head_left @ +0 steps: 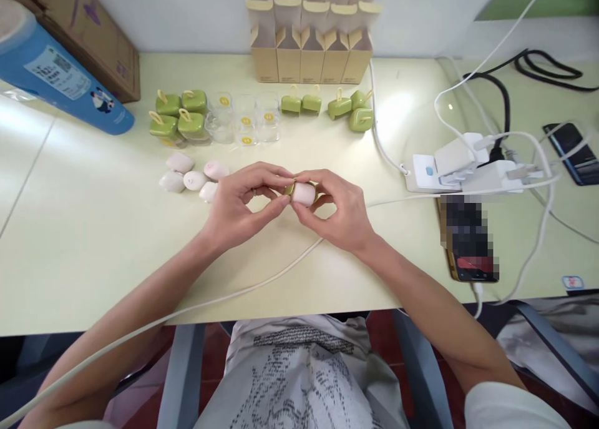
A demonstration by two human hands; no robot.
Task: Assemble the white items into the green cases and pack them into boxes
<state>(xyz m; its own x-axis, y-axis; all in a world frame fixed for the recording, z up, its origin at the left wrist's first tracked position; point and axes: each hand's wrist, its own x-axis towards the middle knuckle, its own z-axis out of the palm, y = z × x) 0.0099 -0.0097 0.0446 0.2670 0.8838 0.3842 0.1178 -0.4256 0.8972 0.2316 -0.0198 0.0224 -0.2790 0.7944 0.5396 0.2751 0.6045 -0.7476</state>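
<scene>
Between the fingertips of both hands, just above the table [116, 254] at its middle, sits a pink pod [304, 193]. A bit of green shell [289, 188] shows behind its left end. The left hand [238, 204] pinches that end with thumb and forefinger closed on it. The right hand [339, 213] grips the other end, its fingers curled tightly round the pod.

Just left of the hands, five more pods [191, 174] lie loose on the table in a small cluster. Farther back runs a row of small containers. Four green cases [178, 113] stand at the left, the front two on clear bases. Beside them are clear boxes [246, 120] with yellow dots; what they hold cannot be told. To the right lie further green cases [327, 106], one pair upright and the rest tipped. Against the wall stand tan cartons [311, 57] with their flaps up, their insides hidden.

At the right are a power strip [423, 173] with chargers and a phone [470, 241]. A white cable [262, 282] crosses under the wrists. A blue bottle [60, 73] lies far left.
</scene>
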